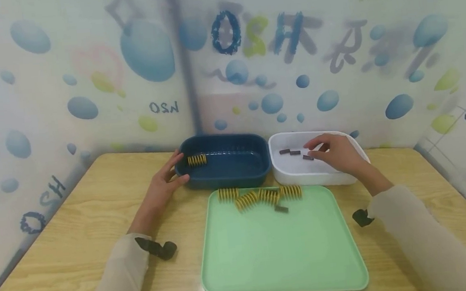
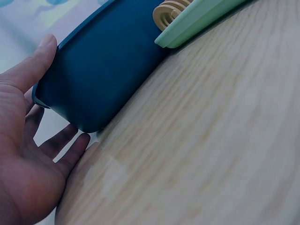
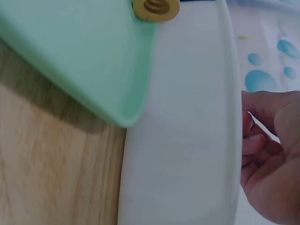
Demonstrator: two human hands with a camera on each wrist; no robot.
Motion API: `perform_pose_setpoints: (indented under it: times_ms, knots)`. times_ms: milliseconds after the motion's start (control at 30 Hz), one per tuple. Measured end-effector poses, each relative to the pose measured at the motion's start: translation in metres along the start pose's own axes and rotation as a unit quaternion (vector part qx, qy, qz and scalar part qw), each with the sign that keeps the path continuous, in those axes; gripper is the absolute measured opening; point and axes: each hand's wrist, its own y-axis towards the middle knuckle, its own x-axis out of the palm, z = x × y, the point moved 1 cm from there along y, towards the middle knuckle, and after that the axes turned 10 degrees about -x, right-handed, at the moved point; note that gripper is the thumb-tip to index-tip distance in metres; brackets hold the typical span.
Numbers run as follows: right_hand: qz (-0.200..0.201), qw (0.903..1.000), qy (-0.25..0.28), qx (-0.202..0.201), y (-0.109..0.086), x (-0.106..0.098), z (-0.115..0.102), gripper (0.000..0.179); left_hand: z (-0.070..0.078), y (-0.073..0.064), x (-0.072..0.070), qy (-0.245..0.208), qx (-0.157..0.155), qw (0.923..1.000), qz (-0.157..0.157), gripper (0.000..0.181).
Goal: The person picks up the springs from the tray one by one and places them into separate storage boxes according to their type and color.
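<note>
My left hand point(image 1: 163, 181) rests against the left end of a dark blue bin point(image 1: 228, 181), thumb and fingers spread and fairly straight around its corner. In the left wrist view that thumb point(image 2: 44, 54) lies at the bin's rim. One yellow coil spring point(image 1: 197, 160) lies inside this bin. My right hand point(image 1: 337, 152) is over the white bin point(image 1: 314, 175), thumb and index finger apart. Just below the thumb tip is a small dark spring point(image 1: 308, 157); two more dark springs lie to its left. The white bin's wall hides part of the fingers in the right wrist view.
A light green tray point(image 1: 281, 252) lies in front of both bins on the wooden table point(image 1: 59, 253). Several yellow springs point(image 1: 269, 196) and one dark spring point(image 1: 281, 209) lie along its far edge. Behind the bins rises a patterned wall point(image 1: 230, 109).
</note>
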Motion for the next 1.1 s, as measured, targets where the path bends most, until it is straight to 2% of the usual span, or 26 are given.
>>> perform_pose_setpoints:
  times_ms: [300, 433, 933, 1100]
  knots:
    - [0.056, 0.9966, 0.042, -0.043, -0.021, 0.011, -0.014, 0.020, 0.000, -0.001, -0.001, 0.001, -0.012, 0.9999, 0.004, 0.063]
    - [0.061, 0.9947, 0.063, -0.055, -0.026, 0.015, -0.022, 0.021, 0.002, 0.000, 0.000, 0.005, -0.013, 0.9999, 0.007, 0.062]
    - [-0.018, 0.9910, 0.111, -0.073, -0.047, 0.018, -0.047, 0.021, 0.004, 0.002, 0.001, -0.006, -0.014, 0.9999, -0.004, 0.063]
    - [-0.081, 0.9840, 0.122, -0.102, -0.049, 0.023, -0.055, 0.024, 0.002, 0.001, 0.000, 0.003, -0.011, 0.9999, -0.005, 0.062]
